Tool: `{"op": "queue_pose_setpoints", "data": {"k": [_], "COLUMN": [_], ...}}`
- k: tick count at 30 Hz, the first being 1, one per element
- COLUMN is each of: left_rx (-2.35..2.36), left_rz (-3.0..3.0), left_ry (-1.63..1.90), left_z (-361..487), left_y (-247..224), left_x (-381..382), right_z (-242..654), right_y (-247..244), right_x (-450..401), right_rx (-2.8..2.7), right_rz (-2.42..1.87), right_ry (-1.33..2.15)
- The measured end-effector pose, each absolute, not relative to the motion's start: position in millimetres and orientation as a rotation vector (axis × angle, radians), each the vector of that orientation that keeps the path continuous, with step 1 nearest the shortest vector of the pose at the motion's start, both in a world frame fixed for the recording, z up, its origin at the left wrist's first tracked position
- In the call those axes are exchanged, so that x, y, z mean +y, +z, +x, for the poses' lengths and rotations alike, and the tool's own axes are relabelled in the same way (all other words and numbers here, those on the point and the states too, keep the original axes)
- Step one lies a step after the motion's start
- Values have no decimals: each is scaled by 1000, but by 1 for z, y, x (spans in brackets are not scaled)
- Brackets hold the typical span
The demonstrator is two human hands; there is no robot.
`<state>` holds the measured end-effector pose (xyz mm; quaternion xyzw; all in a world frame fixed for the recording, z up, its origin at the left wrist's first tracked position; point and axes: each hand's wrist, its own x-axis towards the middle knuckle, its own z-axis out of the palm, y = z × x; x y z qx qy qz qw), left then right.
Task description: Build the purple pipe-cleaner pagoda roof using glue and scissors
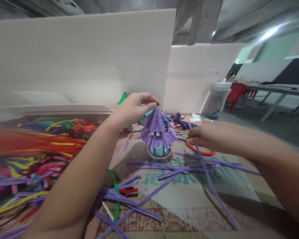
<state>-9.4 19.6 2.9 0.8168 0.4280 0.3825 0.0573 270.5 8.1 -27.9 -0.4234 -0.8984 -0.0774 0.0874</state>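
A small two-tiered pavilion model [155, 127] stands on the table, its roofs made of purple pipe cleaners and its light-blue lower part on an eight-sided base. My left hand [142, 104] is closed at its peak, thumb and fingers pinching the tip. To the right, my right hand [208, 134] is closed on a long purple pipe cleaner [210, 181], which hangs down toward the front right. A red-handled tool [201, 152] with metal jaws lies just behind and under that hand. Several loose purple pipe cleaners [161, 186] lie in front of the model.
A large heap of coloured pipe cleaners [47, 139] fills the left side. Behind the model lies a dark-blue glue gun [180, 121]. A clear bottle with a white lid [216, 101] stands at the back right. White boards [82, 56] close off the rear.
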Motion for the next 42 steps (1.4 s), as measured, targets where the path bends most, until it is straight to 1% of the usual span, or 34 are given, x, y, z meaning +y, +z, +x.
{"op": "queue_pose_setpoints", "data": {"k": [3, 9, 13, 16, 21, 26, 32, 42], "left_rx": [1308, 1314, 1295, 1277, 1250, 1268, 1251, 1162], "left_rz": [2469, 2470, 2465, 2463, 2465, 2444, 2461, 2494], "left_ry": [1184, 1203, 1164, 1167, 1266, 1209, 1203, 1188], "left_z": [-9, -8, -6, -6, -3, 4, 6, 10], "left_y": [4, 7, 6, 6, 5, 2, 3, 3], "left_x": [16, 11, 12, 10, 7, 9, 6, -1], "right_z": [268, 252, 243, 239, 234, 230, 227, 224], "right_y": [-12, -6, -13, -17, -21, -30, -39, -37], "right_x": [8, -16, -30, -31, -26, -20, -15, -21], "right_rx": [-2490, -2183, -2101, -2070, -2091, -2195, -2265, -2253], "right_rz": [-1368, -1062, -945, -950, -988, -956, -930, -901], "right_ry": [-198, 178, 284, 269, 98, 37, 46, 51]}}
